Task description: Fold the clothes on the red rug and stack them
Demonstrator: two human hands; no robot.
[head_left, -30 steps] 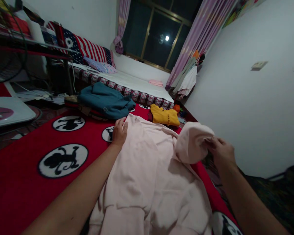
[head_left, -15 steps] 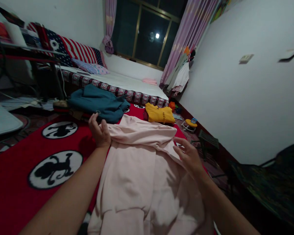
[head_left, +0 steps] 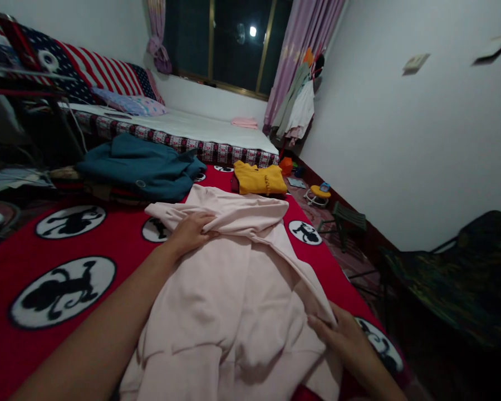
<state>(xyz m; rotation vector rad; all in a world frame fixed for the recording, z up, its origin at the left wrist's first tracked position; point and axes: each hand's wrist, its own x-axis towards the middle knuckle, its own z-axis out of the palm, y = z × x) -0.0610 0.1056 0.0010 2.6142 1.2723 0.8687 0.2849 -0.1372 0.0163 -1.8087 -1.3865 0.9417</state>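
A pale pink sweatshirt lies spread over a red blanket with black-and-white figure ovals. One sleeve is folded across its far part, its end sticking out on the left. My left hand is closed on the bunched cloth of that sleeve; its fingertips are partly hidden in the folds. At the right side, my right hand pinches the garment's edge between thumb and fingers, lifting it slightly off the blanket.
Beyond the sweatshirt lie a teal garment at left and a folded yellow garment. Behind them stands a bed. To the right are a small stool, a yellow-seated stool and a dark camouflage chair.
My left hand has moved right, from the sleeve's end onto its middle. My right hand has come down toward me and taken hold of the sweatshirt's right edge. The view has shifted.
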